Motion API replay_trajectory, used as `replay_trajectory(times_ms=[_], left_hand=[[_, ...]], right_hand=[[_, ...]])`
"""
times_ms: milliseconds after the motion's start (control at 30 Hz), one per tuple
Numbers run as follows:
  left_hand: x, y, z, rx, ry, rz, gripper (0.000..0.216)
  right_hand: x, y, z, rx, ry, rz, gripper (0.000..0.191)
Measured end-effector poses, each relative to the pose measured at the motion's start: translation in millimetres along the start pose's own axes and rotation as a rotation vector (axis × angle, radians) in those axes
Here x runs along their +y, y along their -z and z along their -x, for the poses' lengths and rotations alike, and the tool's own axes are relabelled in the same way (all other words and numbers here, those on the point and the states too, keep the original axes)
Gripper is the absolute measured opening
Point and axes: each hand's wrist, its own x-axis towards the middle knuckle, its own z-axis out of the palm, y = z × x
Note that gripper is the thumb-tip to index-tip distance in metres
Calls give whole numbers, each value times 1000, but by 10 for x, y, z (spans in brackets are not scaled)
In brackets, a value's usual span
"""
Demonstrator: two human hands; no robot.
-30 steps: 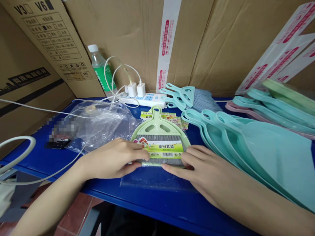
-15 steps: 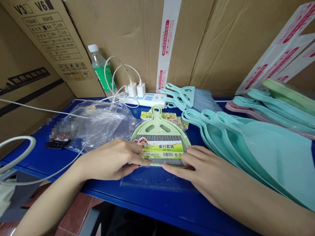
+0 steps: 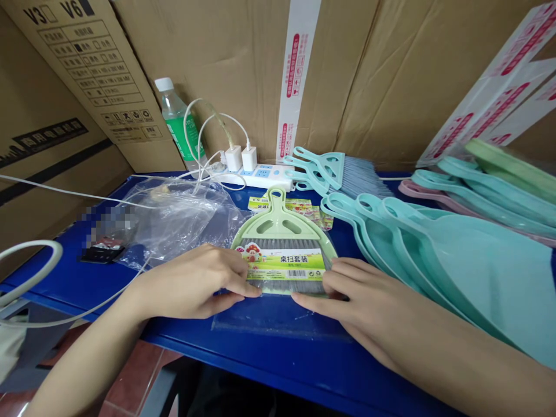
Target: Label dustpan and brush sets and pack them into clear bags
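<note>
A light green dustpan (image 3: 328,244) lies on the table with its handle pointing away from me. Nested in it is a small hand brush (image 3: 286,229) with grey bristles. Across the bristles sits a printed card label (image 3: 299,259). A clear plastic bag (image 3: 278,324) surrounds the set and spreads flat towards me. My left hand (image 3: 204,281) is closed on the dustpan's near left edge, its index finger along the front. My right hand (image 3: 351,289) grips the near right edge the same way. The undersides of both hands are hidden.
Turquoise dustpans (image 3: 490,266) are stacked at the right, bagged sets (image 3: 486,185) behind them. Turquoise brushes (image 3: 330,171), a power strip (image 3: 269,176) and a bottle (image 3: 178,124) stand at the back. Crumpled plastic bags (image 3: 182,220) and cables lie left; cardboard (image 3: 226,58) walls the back.
My index fingers have slid slightly apart along the dustpan's front edge, the left one leftward and the right one rightward. The dustpan and brush stay in place.
</note>
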Motion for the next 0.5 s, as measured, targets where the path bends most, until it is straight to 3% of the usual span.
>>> replay_trajectory(times_ms=[500], left_hand=[[28,23,-5,-11,10,21,26]], right_hand=[[17,18,16,12,-21,-53,50]])
